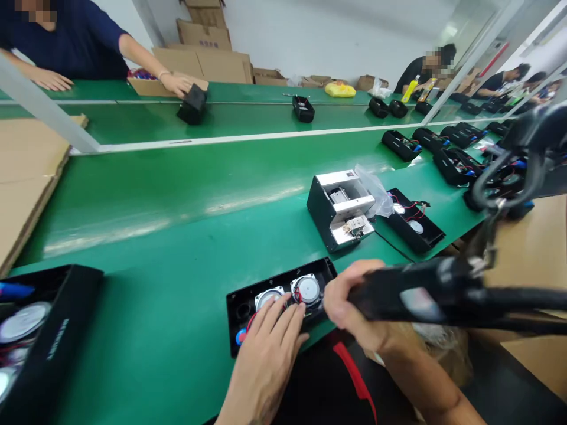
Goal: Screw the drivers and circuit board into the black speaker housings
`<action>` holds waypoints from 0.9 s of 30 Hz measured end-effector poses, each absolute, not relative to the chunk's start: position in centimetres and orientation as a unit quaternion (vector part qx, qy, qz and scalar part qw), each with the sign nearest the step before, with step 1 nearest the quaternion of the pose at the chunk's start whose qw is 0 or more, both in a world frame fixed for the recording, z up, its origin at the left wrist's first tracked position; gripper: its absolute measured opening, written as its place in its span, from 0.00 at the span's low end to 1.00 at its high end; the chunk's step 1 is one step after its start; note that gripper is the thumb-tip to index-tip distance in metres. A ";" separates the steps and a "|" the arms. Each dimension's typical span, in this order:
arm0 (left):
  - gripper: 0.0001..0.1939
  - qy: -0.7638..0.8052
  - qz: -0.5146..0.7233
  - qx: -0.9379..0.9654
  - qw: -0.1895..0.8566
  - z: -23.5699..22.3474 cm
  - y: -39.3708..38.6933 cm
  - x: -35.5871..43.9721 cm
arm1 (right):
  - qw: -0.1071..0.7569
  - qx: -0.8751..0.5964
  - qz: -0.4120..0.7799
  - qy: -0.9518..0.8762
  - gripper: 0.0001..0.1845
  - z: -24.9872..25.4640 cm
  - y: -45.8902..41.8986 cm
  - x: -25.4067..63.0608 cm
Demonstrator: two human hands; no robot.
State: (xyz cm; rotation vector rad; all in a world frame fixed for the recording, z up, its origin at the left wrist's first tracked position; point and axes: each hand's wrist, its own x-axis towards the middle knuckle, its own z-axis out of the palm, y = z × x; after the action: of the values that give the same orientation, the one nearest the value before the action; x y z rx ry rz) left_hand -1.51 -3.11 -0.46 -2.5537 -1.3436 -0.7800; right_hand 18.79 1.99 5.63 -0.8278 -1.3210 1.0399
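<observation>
A black speaker housing [234,301] lies face up in front of me, with two round silver speaker drivers [307,289], red wires and a blue part inside. My left hand [272,339] rests over the housing, fingers stretched out across the nearer driver and the wires. My right hand [354,298] is wrapped round a black electric screwdriver [407,289], held roughly level at the housing's right end. The tool's tip is hidden behind my fingers. A hook and cable are attached to the screwdriver.
A black-and-white screw feeder [321,218] stands beyond the housing, with a plastic bag [376,192] against it. Another open housing [419,239] lies right of it; one more [66,319] sits at left. Across the green bench [177,218], a co-worker's hand [177,84] touches a black housing [193,106].
</observation>
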 end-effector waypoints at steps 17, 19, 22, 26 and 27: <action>0.25 -0.589 -0.333 -0.695 -0.243 2.0 4.1 -8.5 | 0.579 -0.540 0.006 -0.612 0.25 -5.3 5.3 27.0; 0.26 -0.589 -0.334 -0.692 -0.249 1.9 4.4 -8.8 | 0.585 -0.508 0.047 -0.630 0.13 -5.9 3.7 26.0; 0.26 -0.594 -0.336 -0.688 -0.247 1.8 4.5 -9.0 | 0.552 -0.473 0.149 -0.671 0.07 -6.0 2.2 23.9; 0.23 -0.606 -0.345 -0.685 -0.210 1.3 2.2 -7.6 | 0.448 -0.482 0.231 -0.716 0.10 -4.9 2.7 20.8; 0.20 -0.607 -0.350 -0.690 -0.183 0.8 1.1 -7.1 | 0.410 -0.478 0.257 -0.733 0.21 -4.5 3.2 20.2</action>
State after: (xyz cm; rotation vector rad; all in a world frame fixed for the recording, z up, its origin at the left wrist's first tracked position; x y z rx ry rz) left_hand -7.08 1.10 0.78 -2.4626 -2.1684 -1.2482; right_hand 20.16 3.20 -4.46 -1.2029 -1.8465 0.6464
